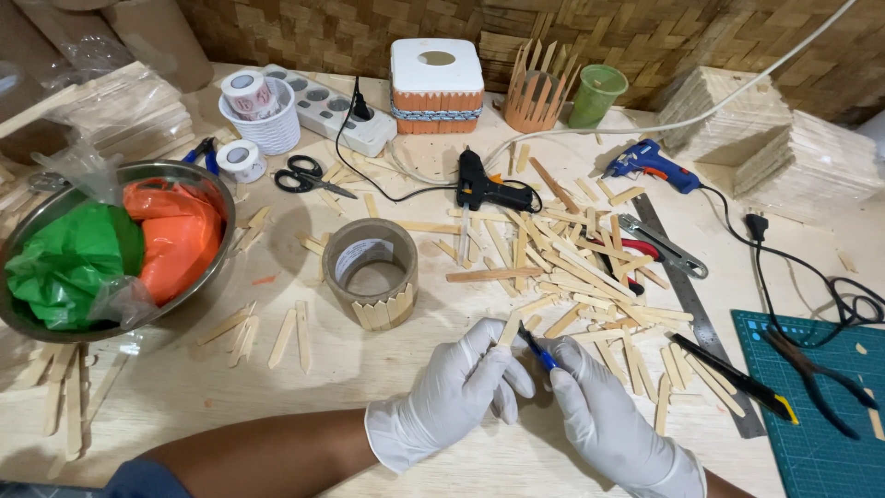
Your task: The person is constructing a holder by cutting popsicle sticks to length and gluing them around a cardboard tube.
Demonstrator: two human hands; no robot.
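Observation:
Both of my hands wear white gloves and meet near the table's front edge. My left hand [461, 383] pinches a short wooden craft stick [509, 328] upright by its lower end. My right hand [599, 410] holds a blue-handled tool [537, 349] whose tip touches that stick. Just beyond my hands lies a loose pile of wooden sticks [572, 267]. A cardboard tape-roll core [371, 274] with a few sticks stuck side by side on its outer wall stands to the left of the pile.
A steel bowl [189, 175] with green and orange plastic sits at left. Black glue gun [484, 184], blue glue gun [650, 163], scissors [309, 175], power strip [332, 109], metal ruler [696, 314], green cutting mat [811, 415] with pliers, and stick stacks [774, 138] lie around.

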